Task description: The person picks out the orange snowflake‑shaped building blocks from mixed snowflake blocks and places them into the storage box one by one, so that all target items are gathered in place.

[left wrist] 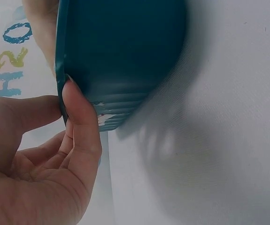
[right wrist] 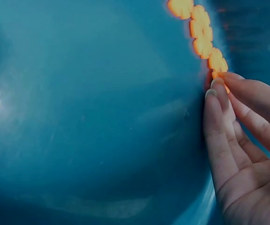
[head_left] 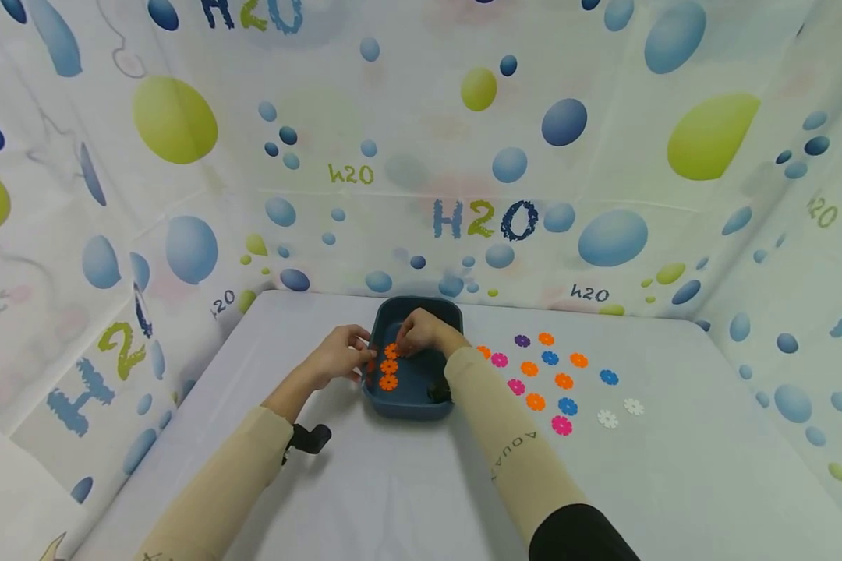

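Note:
A dark blue rectangular basin (head_left: 408, 411) stands on the table. Its left rim is between the thumb and finger of my left hand (left wrist: 45, 154), as the left wrist view shows. Inside the basin, my right hand (head_left: 426, 331) reaches down at the far left side. Between its thumb and fingertips it pinches an orange flower-shaped disc (right wrist: 217, 61), the end one of a short row. The other orange flower-shaped discs (head_left: 389, 382) lie in line along the basin's left side, nearer to me. Fingers partly cover the pinched disc.
Right of the basin, loose flower-shaped discs lie scattered: orange (head_left: 535, 402), pink (head_left: 561, 425), blue (head_left: 567, 406), purple (head_left: 522, 340) and white (head_left: 607, 419). The white table (head_left: 365, 499) meets a patterned curtain (head_left: 407, 140) at its back edge.

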`<state>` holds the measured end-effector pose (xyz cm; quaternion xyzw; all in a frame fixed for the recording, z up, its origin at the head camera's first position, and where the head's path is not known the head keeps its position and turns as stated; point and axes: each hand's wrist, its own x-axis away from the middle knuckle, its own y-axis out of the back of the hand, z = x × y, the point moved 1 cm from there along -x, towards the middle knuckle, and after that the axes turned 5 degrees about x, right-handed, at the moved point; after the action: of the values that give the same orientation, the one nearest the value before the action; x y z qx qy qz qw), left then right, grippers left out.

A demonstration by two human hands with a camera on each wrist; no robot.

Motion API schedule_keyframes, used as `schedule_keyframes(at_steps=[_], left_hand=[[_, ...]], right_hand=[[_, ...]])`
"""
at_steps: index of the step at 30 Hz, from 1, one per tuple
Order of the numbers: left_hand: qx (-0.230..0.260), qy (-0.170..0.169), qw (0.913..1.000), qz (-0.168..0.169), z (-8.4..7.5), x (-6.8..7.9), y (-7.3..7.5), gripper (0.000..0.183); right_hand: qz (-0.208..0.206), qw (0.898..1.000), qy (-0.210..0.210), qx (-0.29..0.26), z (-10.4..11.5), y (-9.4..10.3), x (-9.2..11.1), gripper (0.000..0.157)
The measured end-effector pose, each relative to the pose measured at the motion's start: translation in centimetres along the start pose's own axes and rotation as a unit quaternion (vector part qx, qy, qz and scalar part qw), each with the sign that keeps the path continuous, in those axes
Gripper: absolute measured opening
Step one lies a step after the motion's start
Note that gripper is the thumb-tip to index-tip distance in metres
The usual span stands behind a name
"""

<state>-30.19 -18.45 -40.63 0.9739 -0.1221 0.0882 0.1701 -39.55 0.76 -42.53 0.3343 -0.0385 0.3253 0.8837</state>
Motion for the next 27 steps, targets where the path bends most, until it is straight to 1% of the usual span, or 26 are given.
schedule_keyframes(at_steps=[3, 7, 12, 15, 18, 23, 27], left_hand=[[0.003, 0.002, 1.0, -0.001, 0.0, -0.1, -0.1, 0.04], [0.006, 0.006, 1.0, -0.001, 0.0, -0.2, -0.3, 0.041], [0.0, 0.01, 0.9999, -0.006, -0.1, -0.3, -0.4, 0.041], [0.001, 0.009, 0.9999, -0.008, -0.1, -0.4, -0.4, 0.04], [0.006, 0.013, 0.9999, -0.007, -0.1, -0.7, -0.4, 0.04], [0.006, 0.021, 0.9997, -0.01, -0.3, -1.0, -0.4, 0.04], [0.006, 0.024, 0.9997, -0.009, -0.7, -0.9, -0.5, 0.04]], right_hand=[[-0.005, 1.0, 0.003, 0.004, -0.1, 0.0, -0.1, 0.01], [-0.008, 1.0, -0.006, 0.017, -0.4, 0.1, -0.1, 0.009], [0.002, 1.0, -0.001, 0.029, -0.2, 0.7, 0.1, 0.01], [0.006, 0.999, 0.015, 0.043, 0.5, 1.5, 0.2, 0.012], [0.004, 0.997, 0.032, 0.069, 1.7, 2.4, 0.4, 0.013], [-0.001, 0.991, 0.066, 0.113, 3.6, 3.9, 0.9, 0.014], [-0.005, 0.988, 0.091, 0.125, 4.5, 4.7, 1.8, 0.014]])
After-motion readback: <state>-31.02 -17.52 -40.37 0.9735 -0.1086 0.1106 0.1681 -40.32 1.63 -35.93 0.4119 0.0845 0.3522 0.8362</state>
